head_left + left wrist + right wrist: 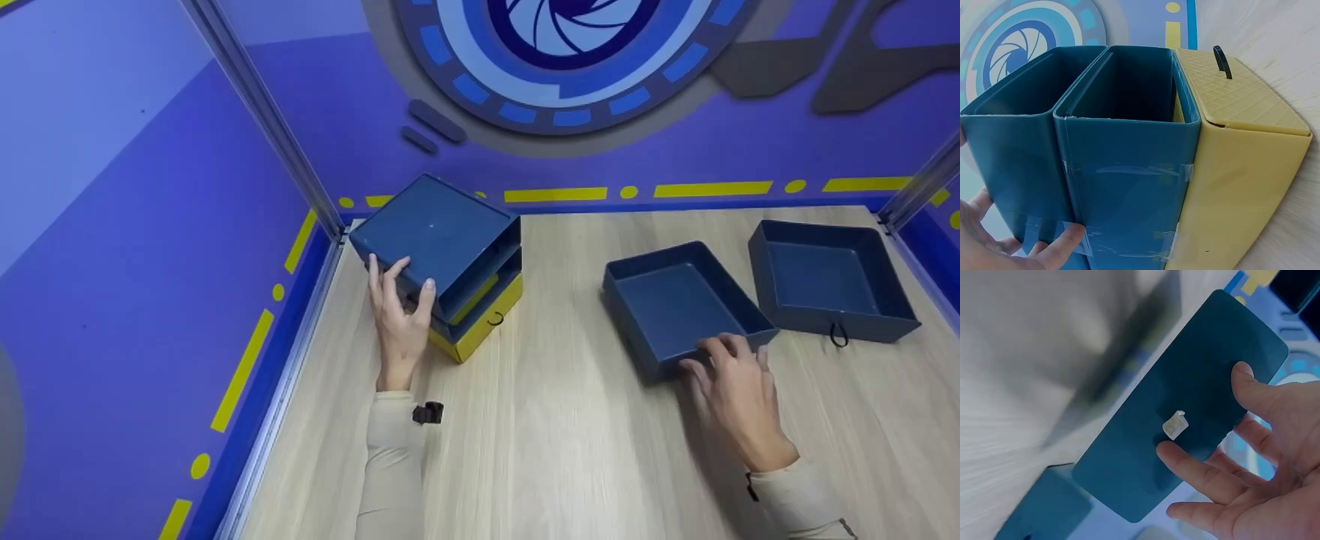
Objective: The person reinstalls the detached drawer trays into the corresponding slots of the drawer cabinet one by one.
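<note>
A stack of drawer casings stands at the back left: two dark blue casings (431,232), open at the front, above a yellow casing (1241,185) with its yellow drawer (480,322) pushed in. My left hand (401,319) rests against the stack's near left side, fingers spread over the top blue casing's edge. Over on the right, my right hand (739,397) grips the near wall of an empty dark blue drawer (682,304). Its thumb and fingers straddle that wall. A small whitish scrap (1175,425) sticks to the drawer's outer face, and a shadow lies beneath the drawer.
Another empty dark blue drawer (832,270) with a black loop handle (839,334) lies on the wooden table (555,420), close to the held one. Purple panels (322,97) wall the table at the back and sides. Clear tape (1140,169) joins the casings.
</note>
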A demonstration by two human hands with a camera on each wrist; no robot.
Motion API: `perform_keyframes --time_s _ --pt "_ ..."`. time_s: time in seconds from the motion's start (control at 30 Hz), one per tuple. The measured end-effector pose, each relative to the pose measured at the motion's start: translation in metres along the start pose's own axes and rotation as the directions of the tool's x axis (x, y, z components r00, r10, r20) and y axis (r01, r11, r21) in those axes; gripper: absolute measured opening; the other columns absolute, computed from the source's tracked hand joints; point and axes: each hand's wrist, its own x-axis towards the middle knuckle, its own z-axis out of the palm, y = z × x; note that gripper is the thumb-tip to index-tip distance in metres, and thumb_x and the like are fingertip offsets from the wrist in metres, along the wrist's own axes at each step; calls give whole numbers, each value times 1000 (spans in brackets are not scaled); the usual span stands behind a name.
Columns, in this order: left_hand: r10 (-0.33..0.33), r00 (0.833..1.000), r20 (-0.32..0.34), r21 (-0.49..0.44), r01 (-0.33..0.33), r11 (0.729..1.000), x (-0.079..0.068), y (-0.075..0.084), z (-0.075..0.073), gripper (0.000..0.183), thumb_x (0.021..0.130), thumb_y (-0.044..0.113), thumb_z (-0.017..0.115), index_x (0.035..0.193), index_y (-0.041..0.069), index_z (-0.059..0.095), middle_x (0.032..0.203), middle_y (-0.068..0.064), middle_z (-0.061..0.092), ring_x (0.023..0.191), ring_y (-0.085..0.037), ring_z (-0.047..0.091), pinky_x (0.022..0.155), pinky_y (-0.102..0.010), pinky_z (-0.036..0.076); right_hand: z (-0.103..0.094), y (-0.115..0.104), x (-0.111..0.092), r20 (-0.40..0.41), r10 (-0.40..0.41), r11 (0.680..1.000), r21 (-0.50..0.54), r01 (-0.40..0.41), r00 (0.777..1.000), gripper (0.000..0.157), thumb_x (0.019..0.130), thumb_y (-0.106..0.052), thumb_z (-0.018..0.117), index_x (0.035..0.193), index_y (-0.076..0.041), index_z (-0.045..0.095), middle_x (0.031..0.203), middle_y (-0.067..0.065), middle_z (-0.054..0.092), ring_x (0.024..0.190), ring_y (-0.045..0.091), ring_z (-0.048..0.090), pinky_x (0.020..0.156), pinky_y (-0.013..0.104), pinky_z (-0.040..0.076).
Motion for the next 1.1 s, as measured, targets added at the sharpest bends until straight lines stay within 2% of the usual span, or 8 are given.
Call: perform_keyframes --time_s 0.1,0.33,0.6,0.87,1.1 --pt "0 1000 2 5 0 1000 0 1 0 53 99 40 67 146 18 59 179 -14 12 165 -41 15 127 -71 20 1 -15 0 -19 -42 999 33 43 999 29 82 -8 91 103 0 74 110 28 67 97 54 71 104 87 35" --pt "2 1000 1 9 -2 1000 1 1 0 53 99 41 66 146 18 59 180 -14 13 165 -40 15 127 -71 21 5 -54 -4 13 -121 989 82 119 993 30 78 -8 94 101 -4 76 110 22 69 96 46 74 105 83 39" --pt "9 1000 -7 9 -9 1000 0 1 1 52 99 41 67 145 18 60 179 -15 14 165 -41 16 127 -71 21 23 -89 -10 11 -258 960 118 255 966 31 76 -10 95 100 -8 76 109 18 71 93 35 77 104 79 43" --pt "1 1000 -3 -9 -1 1000 -2 -1 3 52 99 40 68 146 20 60 180 -13 12 165 -40 17 126 -70 23 33 -109 -16 23 -300 942 162 293 954 32 75 -14 96 101 -11 76 112 15 71 94 31 77 98 77 50" --pt "-3 1000 -3 -3 3 1000 -1 0 0 51 100 39 68 147 20 59 180 -13 11 165 -40 16 128 -69 22 35 -115 -14 10 -338 931 153 333 941 35 74 -18 95 103 -12 75 114 14 70 91 27 78 99 78 48"
